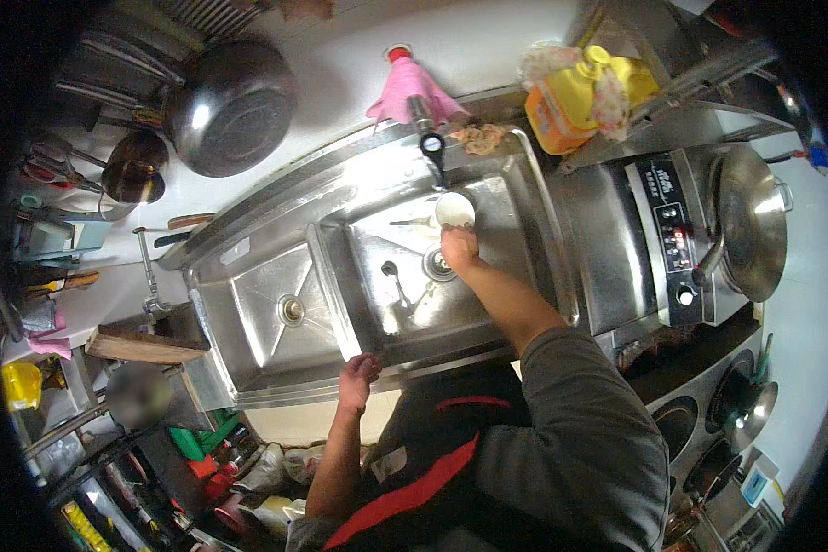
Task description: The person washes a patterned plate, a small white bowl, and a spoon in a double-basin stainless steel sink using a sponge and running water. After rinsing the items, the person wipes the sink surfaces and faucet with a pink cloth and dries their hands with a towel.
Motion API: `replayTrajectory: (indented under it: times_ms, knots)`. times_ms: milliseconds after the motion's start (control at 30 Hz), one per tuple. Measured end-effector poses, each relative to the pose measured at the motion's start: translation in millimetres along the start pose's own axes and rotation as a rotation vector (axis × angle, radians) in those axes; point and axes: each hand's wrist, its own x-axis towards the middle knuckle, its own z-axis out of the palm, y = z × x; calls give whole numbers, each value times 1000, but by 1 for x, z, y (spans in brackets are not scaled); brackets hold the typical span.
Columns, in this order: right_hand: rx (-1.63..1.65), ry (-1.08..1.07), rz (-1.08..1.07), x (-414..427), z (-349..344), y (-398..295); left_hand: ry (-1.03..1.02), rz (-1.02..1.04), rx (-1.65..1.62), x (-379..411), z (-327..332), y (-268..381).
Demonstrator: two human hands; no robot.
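My right hand point(459, 247) grips the near rim of a white bowl point(455, 210) in the right basin of a steel double sink point(328, 279). The bowl is just below the spout of a black and chrome faucet point(432, 148). Beside it, partly hidden, lies another pale dish with something thin and dark sticking out to the left. My left hand point(360, 374), with its fingers curled and nothing seen in it, is at the sink's front edge near the divider. A spoon point(396, 283) lies in the right basin, left of the drain point(442, 263).
A pink cloth point(414, 90) hangs behind the faucet. Yellow bottles point(579, 93) and an orange container point(548, 127) stand at the back right. A cooker with a control panel point(677, 238) holds a steel pan point(755, 221). A large wok point(231, 107) hangs at the back left.
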Motion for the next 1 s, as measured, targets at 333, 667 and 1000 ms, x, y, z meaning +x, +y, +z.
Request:
replayTrajectory:
  times_ms: [333, 667, 1000]
  knots:
    - [201, -204, 566, -91, 13, 37, -60, 69, -54, 24, 90, 22]
    - [1395, -229, 806, -68, -25, 34, 128, 688, -12, 36, 165, 164]
    - [1409, -323, -35, 29, -177, 21, 641, 1370, 412, 24, 275, 316]
